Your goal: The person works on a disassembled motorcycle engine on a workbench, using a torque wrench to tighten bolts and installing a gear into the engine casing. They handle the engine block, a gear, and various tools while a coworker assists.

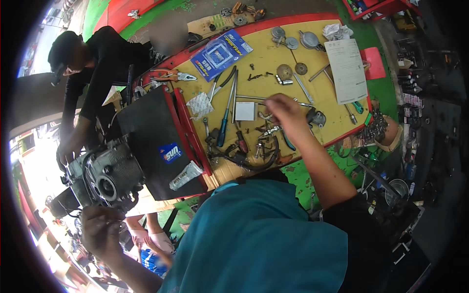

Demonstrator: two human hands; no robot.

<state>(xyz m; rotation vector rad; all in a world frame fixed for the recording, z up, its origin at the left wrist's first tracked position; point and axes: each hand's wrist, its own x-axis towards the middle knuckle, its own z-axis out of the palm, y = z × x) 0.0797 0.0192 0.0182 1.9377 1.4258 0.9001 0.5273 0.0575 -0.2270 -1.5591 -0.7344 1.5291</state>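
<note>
An engine [110, 178] with finned metal sides stands at the left, beside the black board [151, 132]. At its near side is my left hand [101, 232], fingers bent together; whatever they hold is too small to make out. My right hand [285, 111] hovers over the yellow tabletop [190, 124] with its fingers slightly apart, and nothing shows in it. Just left of it lie a small white box [245, 111] and a curved metal part [265, 115]. A long metal rod [249, 97] passes by its fingertips. Below sit a dark hose [266, 166] and metal fittings [270, 132].
A co-worker [95, 73] in black leans over the engine's far side. Blue-handled screwdriver [223, 129], pliers [176, 75], a blue package [222, 52], a tube [186, 176] and a paper sheet [345, 71] lie around. Another person [151, 244] is at lower left. Red edging [312, 16] borders the table.
</note>
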